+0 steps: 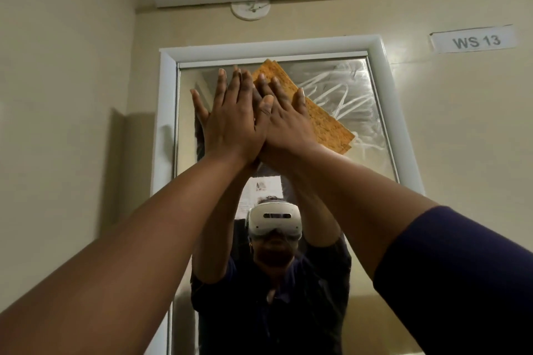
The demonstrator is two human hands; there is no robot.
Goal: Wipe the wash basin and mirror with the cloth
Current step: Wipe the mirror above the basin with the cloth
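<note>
The mirror (357, 112) step is in hand: the left hand (230, 121) and right hand (285, 121), fingers spread flat and gripping nothing, press the cloth (326, 121) against the upper glass. Next, I judge, comes sweeping right over the streaks (343, 92); the basin is out of view.

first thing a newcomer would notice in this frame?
Both hands, pressed flat high on the mirror: the left hand overlaps the right hand, which pins an orange cloth to the glass. Right of the cloth, white smeary wipe streaks cover the upper glass. On the wall at upper right is a label reading WS 13.
</note>
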